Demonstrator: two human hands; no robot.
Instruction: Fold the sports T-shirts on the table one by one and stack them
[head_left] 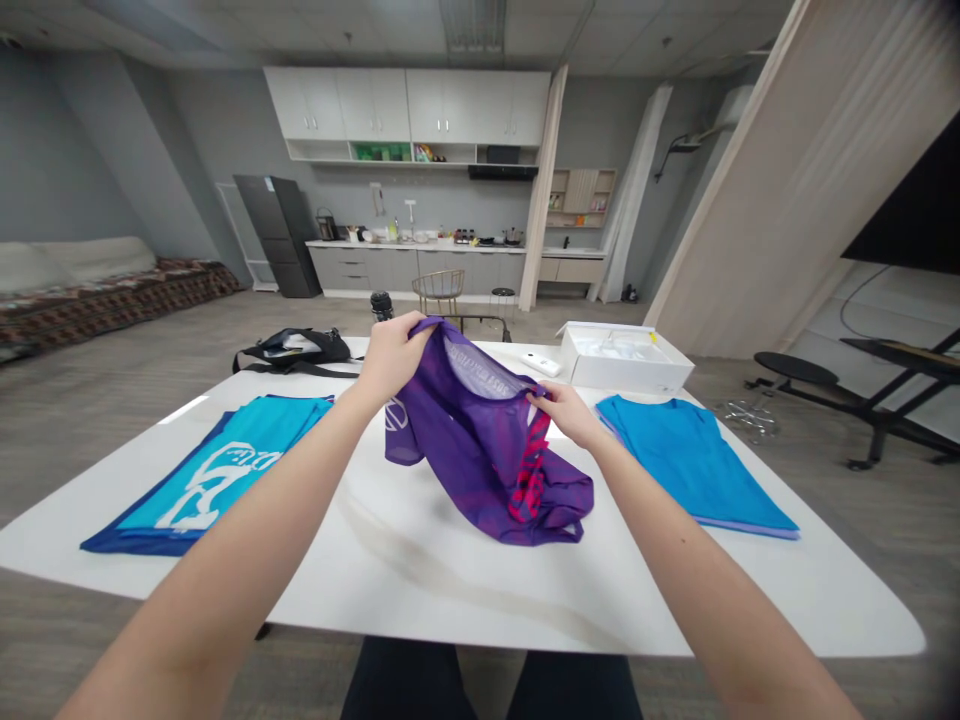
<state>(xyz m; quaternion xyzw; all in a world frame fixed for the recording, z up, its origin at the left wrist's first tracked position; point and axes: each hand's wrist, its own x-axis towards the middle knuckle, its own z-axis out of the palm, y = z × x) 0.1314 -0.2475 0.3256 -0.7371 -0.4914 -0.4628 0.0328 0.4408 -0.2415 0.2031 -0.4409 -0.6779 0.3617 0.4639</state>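
A purple shirt (480, 440) with a pink-red patterned strip hangs bunched over the middle of the white table (450, 600), its lower part resting on the surface. My left hand (397, 350) grips its upper left edge, fingers closed on the cloth. At the upper right edge of the neck opening, my right hand (566, 408) pinches the fabric. Folded turquoise and dark blue clothing (277, 425) with white print lies on the left, partly behind my left forearm. A folded blue garment (690, 455) lies on the right, over a lilac one.
A black bag (300, 348) with a strap sits at the table's back left. At the back right are an open white box (624, 358) and a small white object (540, 364). Behind the table stand a chair (439, 288) and a kitchen counter (360, 265).
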